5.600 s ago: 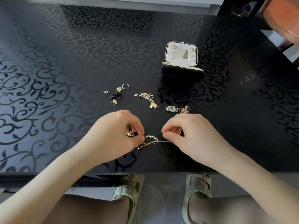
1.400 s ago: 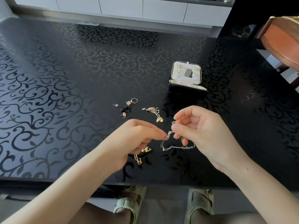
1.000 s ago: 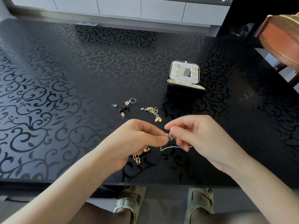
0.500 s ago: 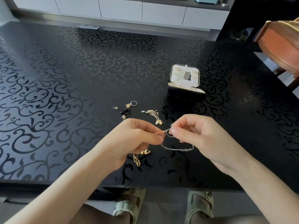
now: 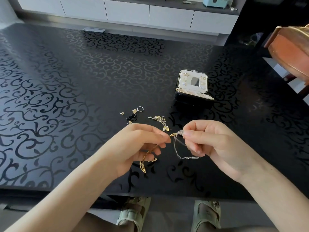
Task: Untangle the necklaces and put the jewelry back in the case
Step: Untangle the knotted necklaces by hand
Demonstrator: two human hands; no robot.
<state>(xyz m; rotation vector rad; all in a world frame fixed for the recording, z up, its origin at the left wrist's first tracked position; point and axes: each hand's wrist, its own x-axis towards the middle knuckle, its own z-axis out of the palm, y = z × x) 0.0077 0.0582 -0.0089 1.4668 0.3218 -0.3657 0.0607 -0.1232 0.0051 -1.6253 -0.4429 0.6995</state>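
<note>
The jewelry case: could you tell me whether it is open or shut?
Open. The jewelry case has its lid raised, showing its mirror.

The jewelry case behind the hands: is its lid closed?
No, the jewelry case is open, with its lid raised so that the small mirror inside it shows.

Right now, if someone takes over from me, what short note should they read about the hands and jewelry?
Left hand pinches the gold link-chain necklace; the rest hangs below the palm.
Right hand pinches the thin silver chain necklace, looped under it.
The chains meet between the fingertips, above the black patterned table.
Done: some earrings sit in the lid of the open black zip case with cream lining.
Left: separate the chains, then case them, the silver ring, the gold leaf cluster and the loose earrings beside it.
</note>
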